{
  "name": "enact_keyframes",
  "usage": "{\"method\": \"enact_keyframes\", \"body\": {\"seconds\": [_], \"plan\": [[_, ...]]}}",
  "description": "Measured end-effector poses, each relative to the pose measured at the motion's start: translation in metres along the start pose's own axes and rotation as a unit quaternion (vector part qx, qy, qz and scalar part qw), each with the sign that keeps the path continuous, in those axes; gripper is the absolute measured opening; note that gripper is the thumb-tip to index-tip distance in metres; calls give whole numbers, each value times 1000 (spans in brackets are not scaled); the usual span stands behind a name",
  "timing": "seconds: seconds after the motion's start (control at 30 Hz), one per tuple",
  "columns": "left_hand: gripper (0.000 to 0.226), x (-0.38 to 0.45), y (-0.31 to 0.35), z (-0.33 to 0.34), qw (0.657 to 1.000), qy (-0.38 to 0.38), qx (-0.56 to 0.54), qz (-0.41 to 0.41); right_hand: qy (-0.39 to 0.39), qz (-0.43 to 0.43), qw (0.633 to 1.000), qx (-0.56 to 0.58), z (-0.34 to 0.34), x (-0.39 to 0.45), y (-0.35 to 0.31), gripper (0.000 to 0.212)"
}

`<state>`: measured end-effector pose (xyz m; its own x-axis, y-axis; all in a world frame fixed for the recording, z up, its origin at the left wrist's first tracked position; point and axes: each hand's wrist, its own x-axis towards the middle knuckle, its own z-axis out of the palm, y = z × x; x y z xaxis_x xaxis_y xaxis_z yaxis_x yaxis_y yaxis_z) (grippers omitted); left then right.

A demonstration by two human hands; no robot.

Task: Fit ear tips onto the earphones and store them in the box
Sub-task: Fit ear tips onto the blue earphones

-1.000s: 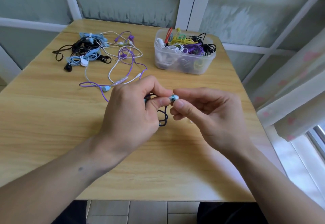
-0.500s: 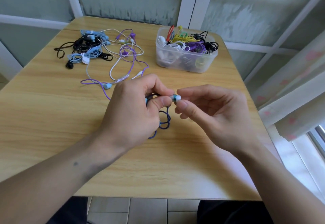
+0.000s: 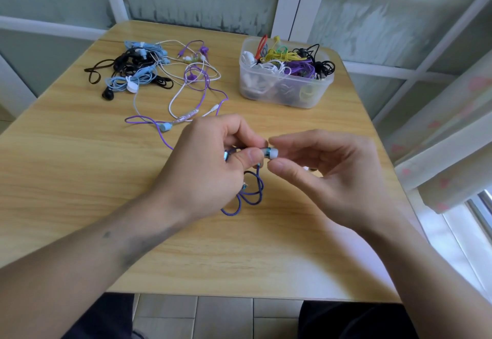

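My left hand (image 3: 210, 168) pinches a teal earbud (image 3: 266, 151) between thumb and forefinger above the middle of the table. A white ear tip (image 3: 274, 153) sits on the earbud's end, and my right hand (image 3: 324, 173) pinches it with thumb and forefinger. The earphone's dark purple cable (image 3: 250, 192) hangs in loops from my left hand onto the wood. The clear plastic box (image 3: 282, 93) stands at the back right, filled with several coiled earphones.
A pile of loose earphones (image 3: 149, 72) in black, light blue, white and purple lies at the back left of the wooden table (image 3: 80, 178). A window frame runs behind the table and a curtain (image 3: 447, 138) hangs at the right.
Both hands stay together on the earbud and tip. The white tip shows more between my fingers now, and more of the purple cable hangs below my left hand.
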<state>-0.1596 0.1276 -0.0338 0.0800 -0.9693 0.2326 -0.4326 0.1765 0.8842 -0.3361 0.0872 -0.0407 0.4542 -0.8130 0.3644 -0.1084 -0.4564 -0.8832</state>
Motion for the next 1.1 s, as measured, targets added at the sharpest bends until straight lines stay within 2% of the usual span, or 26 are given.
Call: {"method": "enact_keyframes", "body": {"seconds": [0.13, 0.4, 0.67, 0.87, 1.1], "plan": [[20, 0, 5, -1, 997, -34, -43, -53, -9, 2, 1000, -28, -2, 0, 2, 16], [8, 2, 6, -5, 980, -76, -111, -144, -1, 15, 1000, 6, -2, -2, -1, 16], [10, 1, 5, -2, 991, -37, -68, -110, -15, 75, 996, 36, -5, -1, 0, 24], [12, -1, 4, -1, 997, -28, -16, -76, -15, 116, 989, 93, -4, 1, 2, 18], [11, -2, 5, -3, 997, -30, -19, -67, -14, 124, 987, 100, -3, 2, 1, 15]]}}
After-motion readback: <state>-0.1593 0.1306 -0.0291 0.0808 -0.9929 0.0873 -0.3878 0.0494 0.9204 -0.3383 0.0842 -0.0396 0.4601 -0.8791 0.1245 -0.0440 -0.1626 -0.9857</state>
